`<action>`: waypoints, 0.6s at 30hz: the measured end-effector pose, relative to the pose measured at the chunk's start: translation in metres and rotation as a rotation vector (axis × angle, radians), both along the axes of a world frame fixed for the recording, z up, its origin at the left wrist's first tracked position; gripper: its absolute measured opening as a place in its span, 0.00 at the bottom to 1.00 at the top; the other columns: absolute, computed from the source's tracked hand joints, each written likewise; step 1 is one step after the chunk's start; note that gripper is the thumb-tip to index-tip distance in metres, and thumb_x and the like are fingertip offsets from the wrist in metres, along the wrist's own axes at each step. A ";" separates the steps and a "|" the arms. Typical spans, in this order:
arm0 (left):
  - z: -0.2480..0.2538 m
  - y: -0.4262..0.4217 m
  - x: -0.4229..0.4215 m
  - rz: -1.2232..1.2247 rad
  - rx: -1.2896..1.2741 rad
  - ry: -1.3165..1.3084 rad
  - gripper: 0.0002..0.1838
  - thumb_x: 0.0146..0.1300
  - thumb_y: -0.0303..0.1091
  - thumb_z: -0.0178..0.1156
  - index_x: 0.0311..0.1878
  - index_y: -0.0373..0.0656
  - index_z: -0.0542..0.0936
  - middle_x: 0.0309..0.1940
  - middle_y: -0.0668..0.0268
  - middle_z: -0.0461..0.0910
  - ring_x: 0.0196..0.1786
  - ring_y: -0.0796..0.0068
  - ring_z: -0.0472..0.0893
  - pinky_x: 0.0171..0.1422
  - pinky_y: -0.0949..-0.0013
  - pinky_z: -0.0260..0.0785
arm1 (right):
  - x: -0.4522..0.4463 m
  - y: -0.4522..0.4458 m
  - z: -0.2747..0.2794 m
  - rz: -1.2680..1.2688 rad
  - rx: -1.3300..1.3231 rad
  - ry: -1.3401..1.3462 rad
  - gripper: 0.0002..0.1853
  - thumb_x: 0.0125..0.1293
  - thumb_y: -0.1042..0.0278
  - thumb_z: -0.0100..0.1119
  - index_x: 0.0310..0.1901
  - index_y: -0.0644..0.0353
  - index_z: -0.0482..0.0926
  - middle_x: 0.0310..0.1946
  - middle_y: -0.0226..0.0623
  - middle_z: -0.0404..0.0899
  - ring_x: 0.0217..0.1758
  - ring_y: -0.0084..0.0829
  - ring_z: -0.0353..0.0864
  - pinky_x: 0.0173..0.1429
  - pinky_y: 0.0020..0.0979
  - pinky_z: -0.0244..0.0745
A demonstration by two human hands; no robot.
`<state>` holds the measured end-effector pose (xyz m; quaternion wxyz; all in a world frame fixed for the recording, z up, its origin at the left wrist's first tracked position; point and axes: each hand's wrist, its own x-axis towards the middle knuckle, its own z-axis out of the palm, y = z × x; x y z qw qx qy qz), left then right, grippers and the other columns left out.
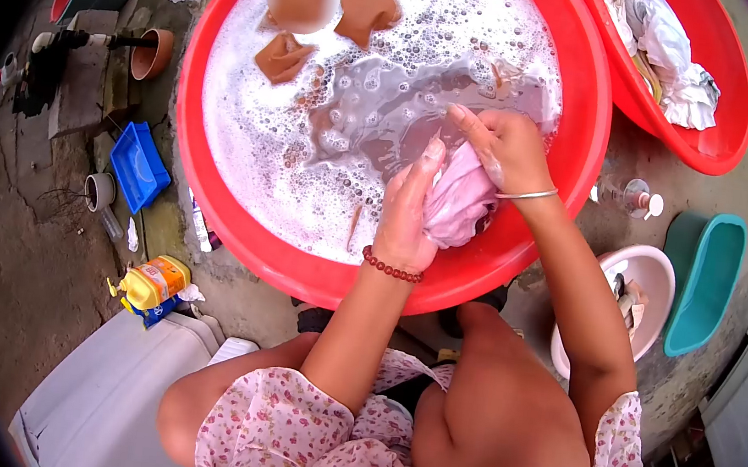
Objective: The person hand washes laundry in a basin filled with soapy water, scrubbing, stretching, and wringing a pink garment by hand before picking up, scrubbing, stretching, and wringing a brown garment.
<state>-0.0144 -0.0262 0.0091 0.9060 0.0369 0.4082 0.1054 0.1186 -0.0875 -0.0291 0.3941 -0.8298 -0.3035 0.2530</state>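
Note:
A large red basin [204,186] holds sudsy water with brown cloth pieces [367,14] floating at its upper left. Over the basin's lower right, a bunched pink cloth [459,197] is gripped between my two hands. My left hand [409,210], with a red bead bracelet at the wrist, is closed against the cloth's left side. My right hand [505,152], wearing a metal bangle, holds the cloth's upper right side, its thumb pointing left. The cloth's underside is hidden.
A second red basin [730,108] with white cloths touches the big one at upper right. Also on the right are a clear bottle [627,197], a pink basin [662,276] and a teal tub [708,285]. A blue basket [139,167] and yellow jug [156,282] stand left.

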 end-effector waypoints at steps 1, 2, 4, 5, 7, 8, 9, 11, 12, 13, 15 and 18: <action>0.003 0.005 -0.003 -0.075 0.210 -0.006 0.11 0.65 0.37 0.54 0.44 0.40 0.75 0.38 0.62 0.79 0.39 0.72 0.80 0.44 0.70 0.73 | 0.004 -0.003 0.001 -0.028 0.007 0.236 0.32 0.61 0.45 0.57 0.11 0.65 0.67 0.08 0.37 0.60 0.13 0.27 0.59 0.20 0.34 0.54; 0.003 0.010 -0.004 -0.152 0.423 -0.017 0.09 0.63 0.35 0.58 0.41 0.40 0.75 0.33 0.65 0.79 0.34 0.78 0.80 0.37 0.75 0.73 | 0.008 -0.006 0.004 -0.086 0.032 0.353 0.34 0.60 0.43 0.58 0.10 0.65 0.64 0.09 0.31 0.52 0.16 0.22 0.51 0.21 0.31 0.51; -0.004 0.015 -0.005 -0.159 0.488 0.035 0.07 0.62 0.32 0.59 0.40 0.40 0.75 0.31 0.67 0.79 0.33 0.80 0.79 0.35 0.76 0.72 | 0.016 -0.011 0.003 -0.126 0.053 0.290 0.33 0.60 0.44 0.58 0.10 0.66 0.64 0.09 0.31 0.52 0.16 0.21 0.51 0.20 0.31 0.51; -0.007 0.015 -0.005 -0.165 0.553 0.099 0.06 0.61 0.29 0.60 0.39 0.41 0.75 0.30 0.68 0.78 0.31 0.82 0.77 0.33 0.78 0.71 | 0.018 -0.013 0.001 -0.163 0.074 0.238 0.33 0.61 0.45 0.59 0.11 0.66 0.64 0.09 0.30 0.52 0.16 0.20 0.51 0.20 0.32 0.51; -0.012 0.013 -0.005 -0.107 0.611 0.155 0.04 0.62 0.27 0.60 0.37 0.40 0.74 0.29 0.69 0.78 0.32 0.84 0.76 0.34 0.77 0.70 | 0.016 -0.012 0.000 -0.169 0.059 0.141 0.32 0.60 0.45 0.59 0.11 0.65 0.66 0.08 0.36 0.57 0.13 0.26 0.56 0.20 0.34 0.53; -0.018 0.014 -0.006 -0.069 0.715 0.190 0.04 0.63 0.28 0.59 0.37 0.40 0.74 0.30 0.68 0.78 0.32 0.84 0.76 0.35 0.77 0.70 | 0.013 -0.010 0.004 -0.164 -0.036 -0.018 0.30 0.61 0.47 0.58 0.11 0.64 0.68 0.09 0.39 0.61 0.13 0.31 0.61 0.20 0.36 0.55; -0.022 0.015 -0.005 -0.030 0.820 0.223 0.05 0.63 0.29 0.58 0.37 0.39 0.74 0.31 0.68 0.78 0.32 0.84 0.76 0.37 0.76 0.70 | 0.009 -0.007 0.011 -0.160 -0.128 -0.179 0.29 0.62 0.48 0.57 0.12 0.64 0.69 0.09 0.42 0.65 0.13 0.37 0.65 0.20 0.38 0.57; -0.013 0.016 0.002 0.017 0.848 0.224 0.07 0.66 0.32 0.56 0.38 0.38 0.71 0.32 0.65 0.77 0.30 0.81 0.76 0.38 0.75 0.70 | -0.016 -0.003 0.028 -0.097 0.020 -0.349 0.23 0.62 0.55 0.56 0.13 0.60 0.71 0.12 0.43 0.68 0.16 0.43 0.69 0.20 0.40 0.61; -0.012 0.018 0.002 0.060 0.780 0.248 0.08 0.66 0.33 0.55 0.39 0.39 0.70 0.31 0.65 0.77 0.29 0.80 0.75 0.37 0.75 0.70 | -0.031 -0.004 0.032 -0.071 0.121 -0.394 0.22 0.62 0.58 0.57 0.13 0.58 0.71 0.11 0.42 0.67 0.15 0.42 0.69 0.20 0.39 0.61; -0.011 0.018 0.002 0.101 0.710 0.273 0.08 0.67 0.35 0.54 0.39 0.40 0.69 0.30 0.64 0.76 0.28 0.78 0.75 0.36 0.75 0.70 | -0.050 -0.006 0.041 0.000 0.222 -0.361 0.19 0.58 0.60 0.61 0.13 0.56 0.70 0.12 0.40 0.67 0.15 0.39 0.69 0.20 0.37 0.61; -0.036 0.021 -0.013 0.013 0.560 0.132 0.10 0.69 0.38 0.52 0.35 0.44 0.67 0.22 0.65 0.73 0.26 0.78 0.75 0.33 0.74 0.71 | -0.082 -0.008 0.063 0.238 0.383 -0.323 0.18 0.52 0.61 0.64 0.14 0.57 0.68 0.13 0.36 0.66 0.14 0.36 0.68 0.20 0.35 0.63; -0.061 0.004 -0.029 -0.032 0.248 -0.455 0.11 0.69 0.43 0.50 0.44 0.46 0.70 0.33 0.62 0.75 0.34 0.75 0.77 0.41 0.71 0.73 | -0.072 0.001 0.044 0.266 0.460 -0.502 0.17 0.55 0.62 0.61 0.14 0.56 0.68 0.12 0.36 0.67 0.14 0.36 0.69 0.19 0.35 0.64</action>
